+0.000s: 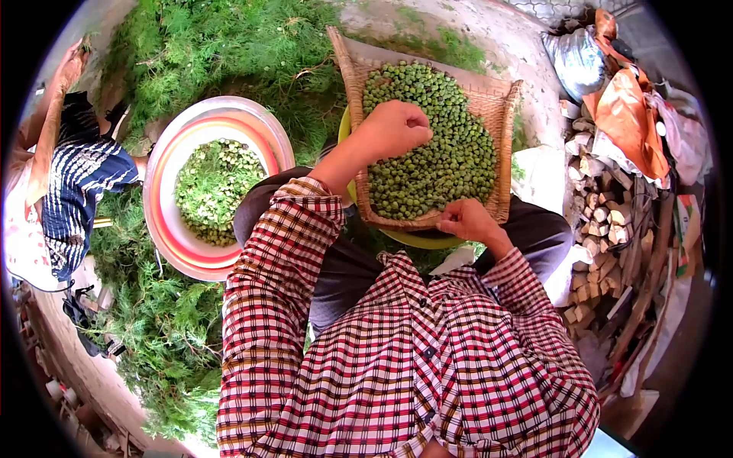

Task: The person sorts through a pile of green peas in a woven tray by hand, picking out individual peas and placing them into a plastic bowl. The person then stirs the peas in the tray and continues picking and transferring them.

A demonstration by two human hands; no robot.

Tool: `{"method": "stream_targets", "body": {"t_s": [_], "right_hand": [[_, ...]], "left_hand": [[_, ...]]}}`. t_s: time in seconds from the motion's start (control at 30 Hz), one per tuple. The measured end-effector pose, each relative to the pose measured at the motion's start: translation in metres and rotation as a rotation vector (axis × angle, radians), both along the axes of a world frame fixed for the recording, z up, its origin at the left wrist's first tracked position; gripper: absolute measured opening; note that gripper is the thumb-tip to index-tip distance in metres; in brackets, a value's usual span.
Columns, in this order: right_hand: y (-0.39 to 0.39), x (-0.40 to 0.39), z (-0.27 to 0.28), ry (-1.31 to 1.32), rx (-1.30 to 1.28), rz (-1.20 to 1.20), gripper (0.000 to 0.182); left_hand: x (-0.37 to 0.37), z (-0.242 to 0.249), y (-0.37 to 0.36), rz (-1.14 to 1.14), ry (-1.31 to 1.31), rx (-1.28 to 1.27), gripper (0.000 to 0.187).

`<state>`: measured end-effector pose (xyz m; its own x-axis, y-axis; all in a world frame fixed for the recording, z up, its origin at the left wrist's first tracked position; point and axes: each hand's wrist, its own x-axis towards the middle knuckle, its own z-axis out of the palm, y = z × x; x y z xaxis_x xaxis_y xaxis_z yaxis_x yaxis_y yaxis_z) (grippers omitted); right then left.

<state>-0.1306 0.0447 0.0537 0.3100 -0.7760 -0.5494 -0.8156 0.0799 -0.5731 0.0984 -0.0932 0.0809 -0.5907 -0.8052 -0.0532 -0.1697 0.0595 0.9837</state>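
Observation:
A woven wicker scoop basket [505, 149] full of small round green seed cones [447, 172] rests over a yellow-green basin [416, 240] at my lap. My left hand [397, 131] hovers over the cones near the middle, its fingers curled together. Whatever may be in that pinch is hidden. By the basket's near right corner, my right hand [467, 220] is closed too, thumb against fingers. I cannot make out anything inside it.
At left, a red-and-white basin [156, 206] holds green cones and sprigs. Cut evergreen branches [229, 46] cover the ground beyond and beside it. Another person [69, 168] sits far left, one hand raised. Stacked firewood [603, 221] and bags [622, 114] lie right.

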Motion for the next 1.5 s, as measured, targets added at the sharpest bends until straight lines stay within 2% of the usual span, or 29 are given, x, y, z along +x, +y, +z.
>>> {"method": "stream_targets", "body": {"t_s": [0.1,0.17,0.2,0.27,0.3,0.37,0.5,0.63,0.7,0.77,0.83,0.9,0.93,0.97,1.0,1.07,1.1,1.13,1.17,1.3,1.43,1.5], "right_hand": [[0.002,0.003,-0.008,0.016,-0.113,-0.113,0.018],[-0.014,0.019,-0.021,0.042,-0.451,-0.103,0.025],[-0.022,0.031,-0.024,0.077,-0.448,-0.029,0.030],[-0.033,0.063,-0.027,-0.066,-0.664,0.175,0.039],[-0.036,0.078,-0.032,-0.069,-0.671,0.175,0.039],[-0.040,0.097,-0.042,-0.054,-0.633,0.433,0.046],[-0.050,0.100,-0.041,0.048,-0.610,0.450,0.049],[-0.063,0.071,-0.048,0.219,-0.551,0.440,0.049],[-0.076,0.044,-0.068,0.401,-0.595,0.378,0.045],[-0.080,0.027,-0.062,0.441,-0.570,0.270,0.043],[-0.079,0.021,-0.064,0.394,-0.585,0.212,0.040],[-0.077,0.035,-0.049,0.279,-0.710,0.178,0.037],[-0.070,0.046,-0.047,0.091,-0.839,0.233,0.034],[-0.063,0.059,-0.044,0.003,-0.781,0.348,0.033],[-0.057,0.071,-0.043,-0.084,-0.724,0.462,0.032],[-0.046,0.086,-0.045,-0.099,-0.675,0.482,0.032],[-0.044,0.089,-0.044,-0.112,-0.619,0.506,0.032],[-0.046,0.087,-0.041,-0.039,-0.515,0.520,0.034],[-0.046,0.086,-0.042,-0.039,-0.518,0.516,0.034],[-0.052,0.087,-0.050,0.011,-0.553,0.556,0.048],[-0.050,0.092,-0.062,0.114,-0.537,0.532,0.060],[-0.047,0.098,-0.065,0.168,-0.551,0.476,0.060]], "left_hand": [[0.002,0.008,-0.002,0.007,0.031,0.034,0.025],[0.004,0.009,-0.003,-0.012,0.031,0.089,0.026],[0.005,0.006,-0.005,0.007,0.052,0.095,0.026],[0.009,0.010,-0.007,0.071,0.080,0.081,0.024],[0.012,0.011,-0.007,0.071,0.077,0.075,0.024],[0.017,0.014,-0.008,0.118,0.085,0.161,0.024],[0.022,0.020,-0.006,0.131,0.105,0.206,0.023],[0.026,0.027,-0.006,0.159,0.182,0.264,0.022],[0.028,0.029,-0.008,0.171,0.192,0.257,0.022],[0.029,0.029,-0.008,0.182,0.200,0.256,0.021],[0.028,0.031,-0.009,0.197,0.197,0.261,0.020],[0.026,0.030,-0.011,0.183,0.180,0.254,0.021],[0.024,0.023,-0.012,0.185,0.172,0.214,0.020],[0.021,0.018,-0.012,0.185,0.163,0.171,0.020],[0.019,0.014,-0.011,0.152,-0.017,-0.060,0.020],[0.012,-0.013,-0.003,0.095,-0.347,-0.571,0.018],[0.012,-0.020,0.004,0.093,-0.349,-0.576,0.018],[0.012,-0.027,0.015,-0.164,-0.708,-0.663,0.017],[0.012,-0.032,0.025,-0.430,-1.065,-0.733,0.017],[0.026,-0.043,0.044,-0.540,-1.042,-0.828,0.018],[0.022,-0.038,0.042,-0.586,-1.021,-0.703,0.019],[0.018,-0.041,0.042,-0.599,-1.042,-0.688,0.018]]}}
